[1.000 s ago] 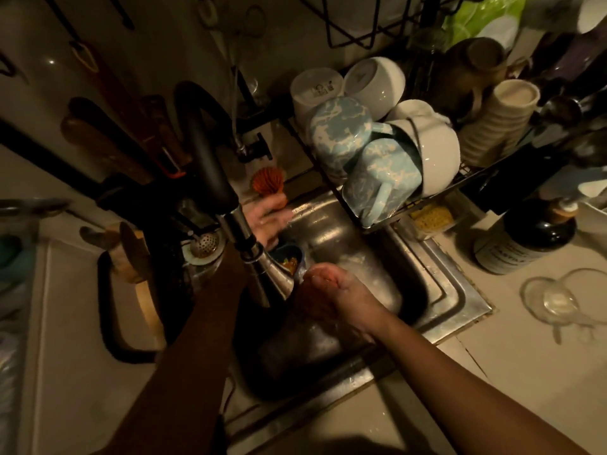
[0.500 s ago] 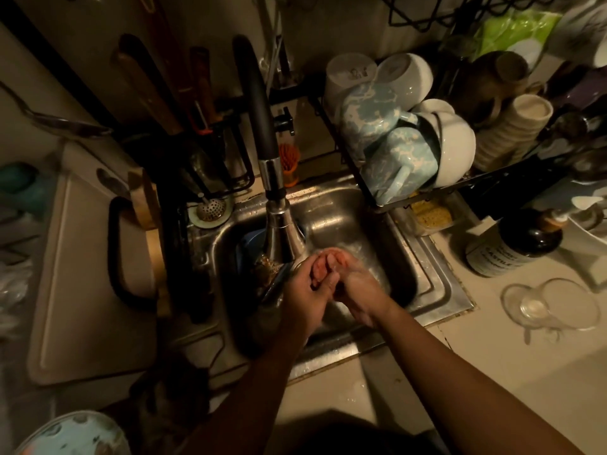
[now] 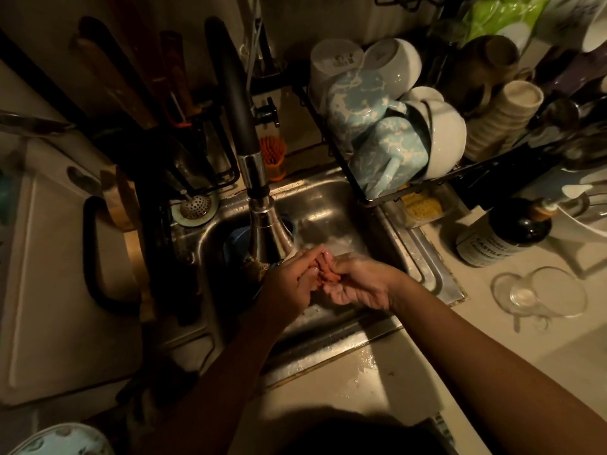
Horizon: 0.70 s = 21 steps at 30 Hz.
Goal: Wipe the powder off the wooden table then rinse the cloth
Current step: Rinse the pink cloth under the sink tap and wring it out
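Hands pressed together, wet and close

My left hand [image 3: 292, 284] and my right hand [image 3: 358, 285] meet over the steel sink [image 3: 331, 205], just in front of the faucet head [image 3: 267, 231]. A second ago they were apart. The left was reaching to the back of the basin, near the orange brush [image 3: 274, 152], while the right sat alone below the spout. Half a second ago they had already come together, and they are in much the same spot now.

My left fingers curl over the fingers of the right. The right lies with its paler palm side up, its fingers cupped. Between them shows a reddish wad [image 3: 326, 274]. In this dim light I cannot tell whether it is the cloth or only my own wet fingertips, so I cannot say whether either hand is holding anything.

Left of the faucet head, a blue bowl [image 3: 236, 241] sits in the basin. A metal strainer [image 3: 194, 206] rests on the rim at the left rear. The dish rack [image 3: 387, 200] overhangs the right rear corner, stacked with blue and white mugs [image 3: 377, 139]. On the counter to the right, a dark bottle [image 3: 502, 234] stands behind a clear glass cup [image 3: 538, 293]. Water drops lie on the counter edge in front of the sink.
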### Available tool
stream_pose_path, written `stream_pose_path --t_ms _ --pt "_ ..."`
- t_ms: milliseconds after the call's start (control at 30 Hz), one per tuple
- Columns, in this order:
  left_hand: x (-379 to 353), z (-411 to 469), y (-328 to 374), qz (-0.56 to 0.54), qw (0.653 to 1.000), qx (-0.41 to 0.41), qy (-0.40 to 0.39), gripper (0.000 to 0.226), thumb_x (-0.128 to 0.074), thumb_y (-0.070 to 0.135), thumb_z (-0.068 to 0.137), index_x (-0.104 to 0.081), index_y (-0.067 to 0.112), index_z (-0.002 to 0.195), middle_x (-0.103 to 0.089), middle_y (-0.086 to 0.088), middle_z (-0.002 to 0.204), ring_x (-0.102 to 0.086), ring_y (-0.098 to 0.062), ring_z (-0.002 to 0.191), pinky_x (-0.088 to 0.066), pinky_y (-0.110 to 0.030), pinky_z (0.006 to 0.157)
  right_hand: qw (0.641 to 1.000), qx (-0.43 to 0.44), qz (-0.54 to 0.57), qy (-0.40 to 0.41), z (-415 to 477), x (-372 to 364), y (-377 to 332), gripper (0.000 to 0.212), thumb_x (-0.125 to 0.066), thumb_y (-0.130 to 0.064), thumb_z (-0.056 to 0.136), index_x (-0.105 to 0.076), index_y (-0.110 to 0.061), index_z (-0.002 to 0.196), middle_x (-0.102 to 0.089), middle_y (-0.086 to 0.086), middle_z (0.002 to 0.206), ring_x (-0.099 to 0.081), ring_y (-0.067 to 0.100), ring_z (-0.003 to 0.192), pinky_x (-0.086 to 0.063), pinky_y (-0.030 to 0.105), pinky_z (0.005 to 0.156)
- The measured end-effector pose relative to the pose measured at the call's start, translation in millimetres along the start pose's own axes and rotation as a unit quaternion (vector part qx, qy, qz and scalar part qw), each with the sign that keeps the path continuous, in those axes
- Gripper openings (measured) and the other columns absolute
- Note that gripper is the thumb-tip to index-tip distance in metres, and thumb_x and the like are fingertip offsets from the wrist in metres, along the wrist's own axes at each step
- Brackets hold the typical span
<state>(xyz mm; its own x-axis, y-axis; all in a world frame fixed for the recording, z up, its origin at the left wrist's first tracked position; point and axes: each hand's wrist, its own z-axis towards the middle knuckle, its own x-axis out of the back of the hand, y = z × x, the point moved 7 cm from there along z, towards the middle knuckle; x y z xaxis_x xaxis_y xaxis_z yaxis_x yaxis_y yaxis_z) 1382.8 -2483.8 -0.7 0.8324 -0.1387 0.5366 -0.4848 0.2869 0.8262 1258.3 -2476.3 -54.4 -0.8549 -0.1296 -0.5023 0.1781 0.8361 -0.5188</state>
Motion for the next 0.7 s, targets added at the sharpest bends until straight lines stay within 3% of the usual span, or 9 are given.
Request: stream_pose_path --t_ms 100,200,267,367,433,500,533,600,700 --pt "-3 -1 -3 0.017 1.000 -0.003 -0.026 0.037 -0.061 0.009 0.094 -0.062 0.010 0.132 -0.067 -0.005 0.124 -0.063 -0.008 0.112 -0.043 -0.010 0.098 0.996 0.042 -0.070 0.029 3 7 -2 0.024 -0.042 0.004 0.102 -0.066 0.001 0.103 -0.067 0.010 0.079 -0.057 0.009 0.059 -0.048 0.018 0.052" --pt "-4 2 -12 -0.032 0.994 0.109 -0.002 0.026 -0.062 0.011 0.092 -0.072 0.008 0.115 -0.073 -0.004 0.109 -0.067 -0.011 0.100 -0.048 -0.014 0.092 0.967 0.107 -0.225 0.058 -1 1 -5 0.018 -0.050 0.006 0.098 -0.064 0.016 0.104 -0.060 0.009 0.070 -0.049 0.011 0.054 -0.039 0.018 0.049" --pt "-6 -1 -18 -0.091 0.977 0.190 0.021 0.025 -0.062 0.016 0.089 -0.074 0.010 0.110 -0.074 0.004 0.097 -0.070 -0.010 0.093 -0.053 -0.018 0.087 0.943 0.152 -0.279 0.102 0 -1 -8 0.018 -0.052 0.012 0.092 -0.068 0.012 0.101 -0.064 0.002 0.067 -0.052 0.009 0.055 -0.038 0.018 0.048" --pt "-12 -3 -22 -0.156 0.945 0.276 0.081 0.022 -0.058 0.002 0.092 -0.073 0.015 0.102 -0.073 0.001 0.087 -0.073 -0.013 0.081 -0.059 -0.025 0.077 0.878 0.252 -0.370 0.170 3 1 -13 0.025 -0.059 0.003 0.092 -0.075 -0.013 0.102 -0.072 -0.012 0.081 -0.065 0.002 0.071 -0.046 0.016 0.067" --pt "-20 -4 -24 -0.221 0.913 0.323 0.113 0.021 -0.053 -0.004 0.094 -0.069 0.007 0.103 -0.070 -0.003 0.080 -0.071 -0.009 0.068 -0.059 -0.020 0.065 0.811 0.306 -0.448 0.220 0 1 -15 0.023 -0.062 -0.004 0.094 -0.075 -0.015 0.110 -0.075 -0.005 0.094 -0.068 0.010 0.085 -0.040 0.003 0.073" --pt "-25 -3 -27 -0.252 0.891 0.351 0.140 0.022 -0.050 -0.009 0.093 -0.067 -0.002 0.105 -0.068 -0.009 0.079 -0.069 -0.016 0.067 -0.055 -0.014 0.057 0.763 0.339 -0.487 0.257 -4 1 -17 0.029 -0.064 -0.003 0.091 -0.073 -0.010 0.118 -0.076 0.007 0.101 -0.068 0.017 0.089 -0.033 -0.004 0.072" --pt "-25 -2 -31 -0.229 0.895 0.353 0.148 0.023 -0.052 -0.010 0.092 -0.068 -0.002 0.104 -0.069 -0.012 0.083 -0.070 -0.019 0.071 -0.054 -0.014 0.057 0.751 0.347 -0.495 0.264 -6 0 -18 0.032 -0.064 -0.002 0.090 -0.071 -0.010 0.121 -0.076 0.010 0.103 -0.067 0.019 0.091 -0.034 -0.003 0.073" --pt "-25 0 -36 -0.197 0.901 0.356 0.151 0.023 -0.054 -0.009 0.091 -0.071 0.001 0.102 -0.071 -0.011 0.088 -0.070 -0.008 0.070 -0.051 -0.010 0.056 0.734 0.352 -0.519 0.260 -6 -2 -19 0.037 -0.063 -0.002 0.090 -0.069 -0.011 0.125 -0.076 0.012 0.105 -0.068 0.023 0.092 -0.036 0.005 0.075" --pt "-33 1 -45 -0.234 0.882 0.390 0.123 0.024 -0.050 -0.009 0.093 -0.070 0.003 0.101 -0.070 -0.006 0.083 -0.068 -0.006 0.064 -0.054 -0.014 0.056 0.707 0.337 -0.578 0.230 2 0 -16 0.045 -0.059 -0.007 0.085 -0.066 -0.011 0.129 -0.074 0.016 0.102 -0.069 0.032 0.090 -0.047 0.023 0.077"
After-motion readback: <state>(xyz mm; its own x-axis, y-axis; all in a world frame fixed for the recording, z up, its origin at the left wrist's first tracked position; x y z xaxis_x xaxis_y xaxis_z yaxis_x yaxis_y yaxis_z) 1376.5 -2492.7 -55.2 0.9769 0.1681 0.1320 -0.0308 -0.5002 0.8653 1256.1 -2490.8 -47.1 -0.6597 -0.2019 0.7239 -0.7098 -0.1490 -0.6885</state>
